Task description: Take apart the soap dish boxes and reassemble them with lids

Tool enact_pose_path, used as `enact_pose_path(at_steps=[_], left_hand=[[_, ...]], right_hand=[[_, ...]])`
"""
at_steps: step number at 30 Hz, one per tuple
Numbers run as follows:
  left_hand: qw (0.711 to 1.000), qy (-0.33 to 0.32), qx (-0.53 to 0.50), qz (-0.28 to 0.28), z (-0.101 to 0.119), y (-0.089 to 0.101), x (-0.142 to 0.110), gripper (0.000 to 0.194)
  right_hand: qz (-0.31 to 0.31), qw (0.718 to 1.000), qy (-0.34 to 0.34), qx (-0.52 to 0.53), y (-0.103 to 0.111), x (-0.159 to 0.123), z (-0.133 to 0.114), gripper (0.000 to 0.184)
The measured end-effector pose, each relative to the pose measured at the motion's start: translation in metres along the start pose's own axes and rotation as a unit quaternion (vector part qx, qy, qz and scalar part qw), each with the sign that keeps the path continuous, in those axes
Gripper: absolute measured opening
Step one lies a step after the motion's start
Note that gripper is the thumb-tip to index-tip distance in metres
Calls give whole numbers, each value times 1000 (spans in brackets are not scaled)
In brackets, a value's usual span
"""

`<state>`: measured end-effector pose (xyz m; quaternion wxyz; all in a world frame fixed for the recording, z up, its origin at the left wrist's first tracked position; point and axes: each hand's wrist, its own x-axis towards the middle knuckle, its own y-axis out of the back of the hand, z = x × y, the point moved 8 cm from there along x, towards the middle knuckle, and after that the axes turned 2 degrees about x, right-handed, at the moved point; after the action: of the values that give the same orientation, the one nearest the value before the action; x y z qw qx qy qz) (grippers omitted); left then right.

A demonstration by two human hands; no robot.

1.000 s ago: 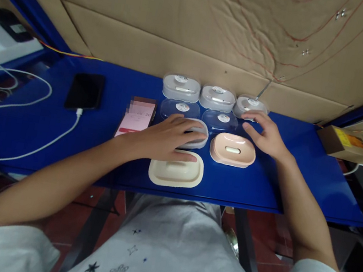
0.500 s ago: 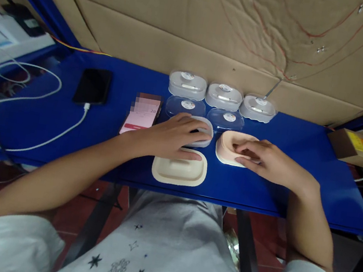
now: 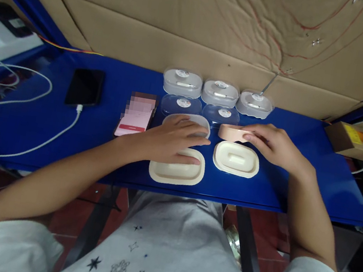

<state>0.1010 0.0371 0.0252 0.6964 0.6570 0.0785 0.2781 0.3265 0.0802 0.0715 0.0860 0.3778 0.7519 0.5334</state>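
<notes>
My right hand [image 3: 274, 144] grips the right end of a pinkish oval plastic ring or shell [image 3: 229, 133], thumb on the near side and fingers over the top. It is tilted just behind a cream oval tray [image 3: 251, 167] with a raised bar in its middle. My left hand [image 3: 176, 142] lies palm down with fingers spread over a pale grey oval container [image 3: 203, 122], partly hiding it. Its thumb reaches over a second cream oval tray [image 3: 174, 179] near the table's front edge. Whether the left fingers press on anything, I cannot tell.
Several clear-lidded oval boxes [image 3: 221, 95] line the back of the blue table [image 3: 102, 150]. Two clear lids [image 3: 181, 106] with round stickers lie before them. A lit phone [image 3: 136, 117] and a cabled black phone [image 3: 84, 86] are left; a cardboard box [image 3: 344, 142] stands right.
My right hand has lifted the pinkish shell off the right cream tray and moved it slightly back, uncovering the tray. My left hand has stayed nearly still. The view has shifted a little.
</notes>
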Motion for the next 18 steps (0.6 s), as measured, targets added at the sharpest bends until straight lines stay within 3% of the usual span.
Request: enact_pose_path(at_steps=[9, 13, 18], left_hand=[[1000, 13, -4, -6, -9, -3, -1, 52], [1000, -23, -4, 8, 15, 5, 3, 46], [997, -74, -17, -30, 50, -2, 14, 56]], right_hand=[[-55, 997, 44, 18, -29, 2, -13, 30], [-24, 999, 28, 3, -29, 4, -13, 31], [2, 999, 32, -1, -27, 7, -13, 31]])
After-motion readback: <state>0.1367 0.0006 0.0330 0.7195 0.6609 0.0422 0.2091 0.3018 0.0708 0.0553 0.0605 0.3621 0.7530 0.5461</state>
